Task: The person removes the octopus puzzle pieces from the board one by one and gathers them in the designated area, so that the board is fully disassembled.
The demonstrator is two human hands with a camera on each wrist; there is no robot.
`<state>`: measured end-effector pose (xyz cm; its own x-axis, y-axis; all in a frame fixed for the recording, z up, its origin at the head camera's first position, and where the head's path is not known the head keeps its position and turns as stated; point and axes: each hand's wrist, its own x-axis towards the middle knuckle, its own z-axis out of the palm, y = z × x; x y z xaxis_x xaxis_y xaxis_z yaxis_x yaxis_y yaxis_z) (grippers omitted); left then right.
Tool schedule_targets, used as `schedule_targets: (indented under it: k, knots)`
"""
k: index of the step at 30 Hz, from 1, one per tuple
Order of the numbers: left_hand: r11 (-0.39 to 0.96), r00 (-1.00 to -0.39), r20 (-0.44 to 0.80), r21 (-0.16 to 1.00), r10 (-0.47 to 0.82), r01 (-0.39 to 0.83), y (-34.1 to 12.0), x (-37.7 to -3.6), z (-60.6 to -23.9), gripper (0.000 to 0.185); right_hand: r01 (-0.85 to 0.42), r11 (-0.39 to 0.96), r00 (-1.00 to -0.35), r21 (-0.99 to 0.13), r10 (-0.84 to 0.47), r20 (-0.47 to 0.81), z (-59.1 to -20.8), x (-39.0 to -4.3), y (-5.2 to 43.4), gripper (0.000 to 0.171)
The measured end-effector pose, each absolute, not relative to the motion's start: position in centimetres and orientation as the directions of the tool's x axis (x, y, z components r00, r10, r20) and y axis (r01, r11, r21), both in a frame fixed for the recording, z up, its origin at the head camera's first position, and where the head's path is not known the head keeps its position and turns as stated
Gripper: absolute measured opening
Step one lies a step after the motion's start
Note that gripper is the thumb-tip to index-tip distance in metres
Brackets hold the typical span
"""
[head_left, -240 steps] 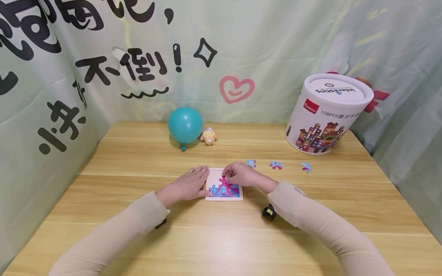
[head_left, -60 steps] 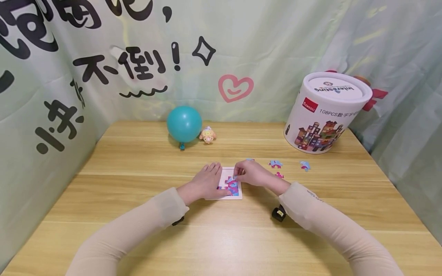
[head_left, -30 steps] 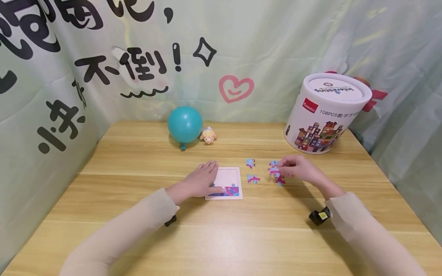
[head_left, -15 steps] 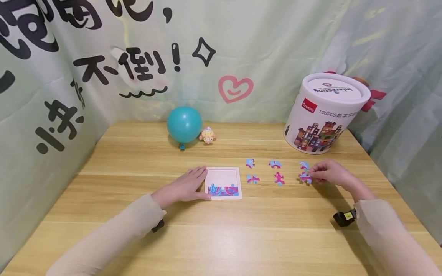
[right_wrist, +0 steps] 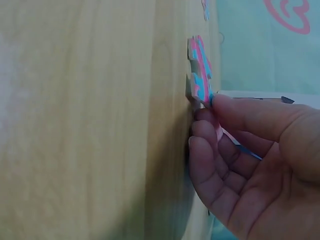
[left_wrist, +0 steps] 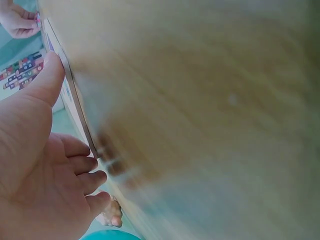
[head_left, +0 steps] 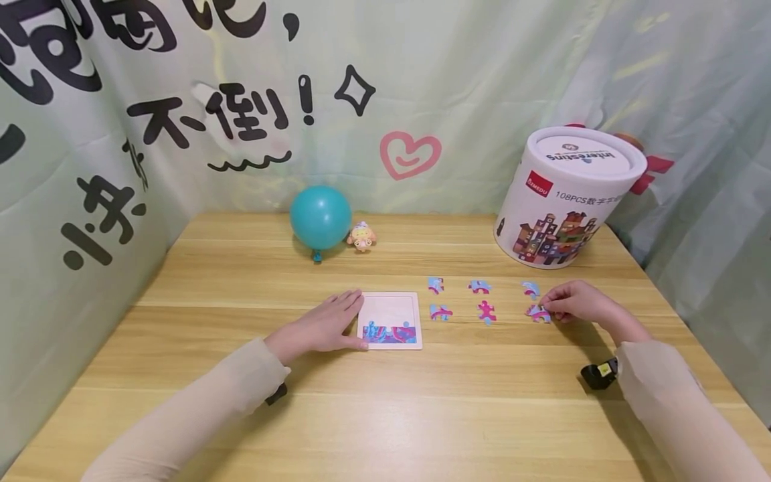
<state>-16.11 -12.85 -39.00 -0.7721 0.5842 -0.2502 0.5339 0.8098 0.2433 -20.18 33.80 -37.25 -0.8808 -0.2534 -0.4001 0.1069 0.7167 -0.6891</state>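
Pinching a puzzle piece (head_left: 539, 313) well right of the tray (head_left: 390, 308), head view: right hand (head_left: 577, 301); left hand (head_left: 322, 325), fingers relaxed, touches tray's left edge. Left wrist: thumb, fingers apart. Right wrist: thumb, fingertips clamped on piece.

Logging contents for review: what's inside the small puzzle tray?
A blue, purple and pink puzzle strip fills the near part of the tray; beyond it, bare pale backing. The left hand covers bits of the left rim; what's underneath can't be seen.
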Motion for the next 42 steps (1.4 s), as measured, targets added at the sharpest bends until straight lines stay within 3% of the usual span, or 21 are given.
schedule_targets:
  k: [5, 11, 19, 32, 42]
  knots:
    - [0.814, -0.774, -0.257, 0.233, 0.579, 0.531, -12.9, -16.1, -39.1, 0.093, 0.1, 0.734, -0.887, -0.672, -0.24, -0.394, -36.8, -20.3, 33.6, 0.024]
    - [0.819, -0.779, -0.255, 0.22, 0.573, 0.531, -12.9, -15.9, -39.2, 0.094, -0.024, 0.747, -0.918, -0.664, -0.279, -0.282, -35.7, -20.1, 31.8, 0.027]
    - [0.822, -0.783, -0.252, 0.202, 0.569, 0.532, -12.9, -15.7, -39.0, 0.093, -0.209, 0.666, -0.902, -0.716, -0.414, -0.122, -34.6, -19.6, 26.7, 0.027]
    - [0.826, -0.785, -0.259, 0.18, 0.563, 0.533, -12.5, -15.5, -38.7, 0.092, -0.411, 0.543, -0.79, -0.732, -0.613, -0.011, -35.4, -18.6, 16.6, 0.025]
    - [0.831, -0.788, -0.262, 0.169, 0.557, 0.53, -12.4, -15.6, -39.0, 0.095, -0.472, 0.512, -0.694, -0.718, -0.718, -0.056, -37.0, -18.0, 10.8, 0.023]
